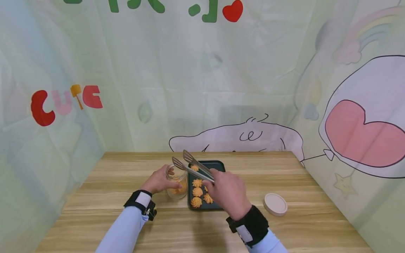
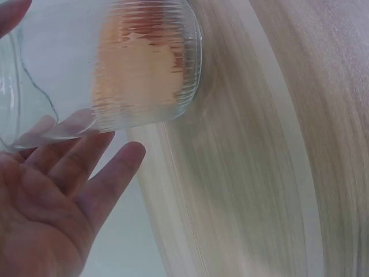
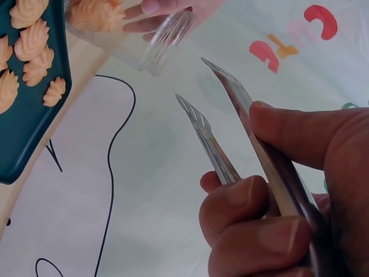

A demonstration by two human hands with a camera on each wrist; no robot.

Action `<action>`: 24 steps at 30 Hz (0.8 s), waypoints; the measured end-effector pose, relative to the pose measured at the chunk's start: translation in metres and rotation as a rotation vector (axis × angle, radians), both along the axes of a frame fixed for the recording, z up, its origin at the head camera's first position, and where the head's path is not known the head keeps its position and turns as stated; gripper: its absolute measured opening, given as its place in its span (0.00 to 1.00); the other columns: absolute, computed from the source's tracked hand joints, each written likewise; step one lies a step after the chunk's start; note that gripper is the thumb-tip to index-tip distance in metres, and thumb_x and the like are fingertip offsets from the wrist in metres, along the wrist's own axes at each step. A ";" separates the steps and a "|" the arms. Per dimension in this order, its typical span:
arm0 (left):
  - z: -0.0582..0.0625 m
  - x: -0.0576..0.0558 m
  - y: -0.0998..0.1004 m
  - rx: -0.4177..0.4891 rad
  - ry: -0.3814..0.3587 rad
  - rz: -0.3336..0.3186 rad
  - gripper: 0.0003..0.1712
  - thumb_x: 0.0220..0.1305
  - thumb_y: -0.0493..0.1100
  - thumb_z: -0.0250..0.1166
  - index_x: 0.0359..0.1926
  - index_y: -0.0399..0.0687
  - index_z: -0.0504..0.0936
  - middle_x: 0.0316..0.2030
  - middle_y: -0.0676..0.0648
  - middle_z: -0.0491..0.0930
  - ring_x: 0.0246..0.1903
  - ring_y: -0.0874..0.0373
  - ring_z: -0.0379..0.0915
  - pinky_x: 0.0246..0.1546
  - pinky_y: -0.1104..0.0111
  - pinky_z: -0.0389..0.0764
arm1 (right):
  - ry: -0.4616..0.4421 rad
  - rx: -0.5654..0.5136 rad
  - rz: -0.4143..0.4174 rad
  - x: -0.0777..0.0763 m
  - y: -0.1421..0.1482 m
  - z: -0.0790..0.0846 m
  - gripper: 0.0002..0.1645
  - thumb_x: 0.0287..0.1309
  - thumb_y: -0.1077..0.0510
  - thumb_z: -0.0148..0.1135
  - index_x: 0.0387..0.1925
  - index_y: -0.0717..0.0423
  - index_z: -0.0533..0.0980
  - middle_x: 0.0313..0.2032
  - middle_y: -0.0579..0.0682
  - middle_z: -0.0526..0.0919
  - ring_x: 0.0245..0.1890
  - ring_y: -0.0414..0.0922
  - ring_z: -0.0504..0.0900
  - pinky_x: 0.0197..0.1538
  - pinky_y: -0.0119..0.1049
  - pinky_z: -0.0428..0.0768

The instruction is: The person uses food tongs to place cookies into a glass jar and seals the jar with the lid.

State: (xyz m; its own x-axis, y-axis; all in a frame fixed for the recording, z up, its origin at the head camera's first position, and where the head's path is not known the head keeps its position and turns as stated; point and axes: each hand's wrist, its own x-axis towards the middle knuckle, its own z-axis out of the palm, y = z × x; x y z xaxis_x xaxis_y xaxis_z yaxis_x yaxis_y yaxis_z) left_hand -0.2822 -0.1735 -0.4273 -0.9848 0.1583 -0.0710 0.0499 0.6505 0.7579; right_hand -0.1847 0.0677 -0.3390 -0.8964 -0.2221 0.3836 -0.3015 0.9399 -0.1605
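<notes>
Two-handed, left hand around jar, right hand gripping tongs

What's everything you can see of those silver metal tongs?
The silver metal tongs have two long arms ending in slotted tips, spread apart with nothing between. The person's right-hand grip holds both arms. In the head view they slant forward and left across the dark teal rectangular tray toward the clear round glass jar; the right wrist view shows their tips apart from it.

Left hand cups while right hand grips
</notes>
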 end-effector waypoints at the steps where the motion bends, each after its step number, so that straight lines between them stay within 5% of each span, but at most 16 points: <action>1: 0.000 0.000 0.000 0.000 0.001 0.000 0.49 0.45 0.52 0.79 0.65 0.41 0.67 0.59 0.39 0.77 0.57 0.43 0.75 0.57 0.50 0.77 | -0.006 -0.008 -0.005 0.000 0.001 0.001 0.26 0.57 0.43 0.68 0.50 0.57 0.82 0.15 0.44 0.73 0.13 0.39 0.65 0.14 0.30 0.59; 12: 0.000 0.001 -0.001 0.007 -0.008 0.010 0.49 0.44 0.54 0.80 0.64 0.40 0.68 0.59 0.39 0.77 0.57 0.43 0.74 0.56 0.50 0.77 | -0.067 -0.073 -0.052 -0.009 0.009 0.002 0.26 0.60 0.43 0.66 0.51 0.58 0.80 0.14 0.45 0.71 0.12 0.40 0.65 0.14 0.31 0.59; 24: -0.002 -0.001 0.000 0.004 -0.007 0.013 0.48 0.43 0.55 0.80 0.63 0.42 0.70 0.58 0.40 0.77 0.56 0.44 0.75 0.54 0.50 0.78 | -0.129 -0.061 -0.104 -0.029 0.022 -0.015 0.17 0.62 0.45 0.63 0.34 0.56 0.78 0.15 0.46 0.71 0.13 0.42 0.68 0.16 0.33 0.61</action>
